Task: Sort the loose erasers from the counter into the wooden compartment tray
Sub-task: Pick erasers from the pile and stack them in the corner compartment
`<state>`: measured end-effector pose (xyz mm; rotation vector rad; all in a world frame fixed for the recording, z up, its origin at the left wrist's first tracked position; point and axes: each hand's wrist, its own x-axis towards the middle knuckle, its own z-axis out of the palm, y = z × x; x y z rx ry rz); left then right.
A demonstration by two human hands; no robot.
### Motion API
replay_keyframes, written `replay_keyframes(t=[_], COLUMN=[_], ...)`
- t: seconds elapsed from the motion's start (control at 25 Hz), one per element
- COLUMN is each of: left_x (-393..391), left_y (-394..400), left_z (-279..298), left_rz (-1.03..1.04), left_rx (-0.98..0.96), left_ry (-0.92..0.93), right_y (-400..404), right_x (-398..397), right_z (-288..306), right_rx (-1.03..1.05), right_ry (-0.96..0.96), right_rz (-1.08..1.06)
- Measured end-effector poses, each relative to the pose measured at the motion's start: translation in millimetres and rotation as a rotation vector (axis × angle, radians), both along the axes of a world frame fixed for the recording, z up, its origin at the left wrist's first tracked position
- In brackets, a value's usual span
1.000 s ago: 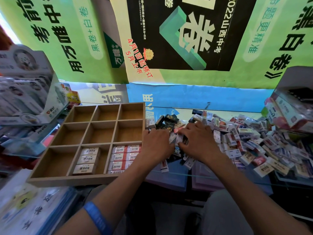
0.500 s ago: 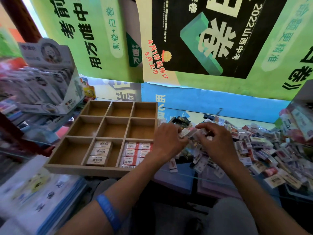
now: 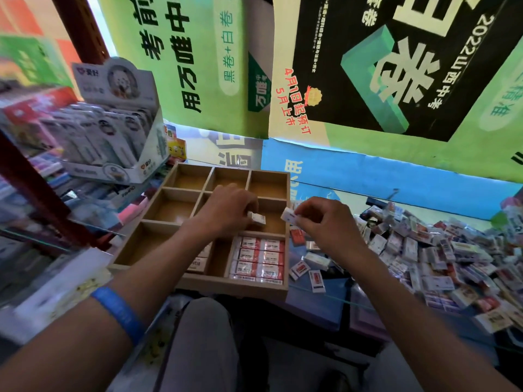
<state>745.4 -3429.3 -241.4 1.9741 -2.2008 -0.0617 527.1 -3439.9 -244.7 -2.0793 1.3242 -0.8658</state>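
A wooden compartment tray (image 3: 286, 267) with nine cells lies on the glass counter. Its near right cell holds rows of red-and-white erasers (image 3: 259, 260); the near middle cell holds a few beige ones, partly hidden by my left arm. My left hand (image 3: 226, 209) hovers over the tray's middle row and pinches a white eraser (image 3: 258, 218) above the middle right cell. My right hand (image 3: 321, 220) is just right of the tray's edge and pinches another white eraser (image 3: 288, 215). A big pile of loose erasers (image 3: 430, 250) covers the counter on the right.
A few stray erasers (image 3: 310, 268) lie by the tray's right side near the counter's front glass edge (image 3: 325, 297). A display box of packaged stationery (image 3: 119, 128) stands at the back left. Posters cover the wall behind. Stacked booklets (image 3: 56, 292) sit at the lower left.
Both hands have left the pile and moved left toward the tray, each now holding one eraser. The camera has also swung left and closer.
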Motion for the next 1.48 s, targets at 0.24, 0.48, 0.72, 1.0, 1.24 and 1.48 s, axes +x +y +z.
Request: replay_keyframes(t=[0.24, 0.48, 0.72, 1.0, 1.24, 1.48], left_x=[-1.8, -4.2, -5.6, -4.7, -3.1, -4.7], left_y=[-6.4, -8.0, -7.7, -8.4, -7.5, -6.6], left_z=[-9.1, -12.1, -17.5, -21.9, -23.1, -23.3], left_rz=[-0.059, -0.02, 0.091, 0.126, 0.126, 0.132], left_rx=[-0.074, -0.095, -0.084, -0.083, -0.101, -0.107], left_ry=[-0.181, -0.226, -0.179, -0.052, -0.025, -0.008], right_y=[-18.3, -19.8, -17.3, -15.0, -23.6, -23.4], right_x=[35.4, 63.9, 67.5, 73.1, 72.3, 71.7], right_z=[-0.5, -9.1, -12.8, 0.7, 2.7, -9.9], right_rx=[-0.025, -0.205, -0.306, -0.19, -0.215, -0.251], right_ry=[0.24, 0.614, 0.748, 0.737, 0.81, 0.741], right_rz=[0.017, -0.031, -0.042, -0.076, 0.02, 0.083])
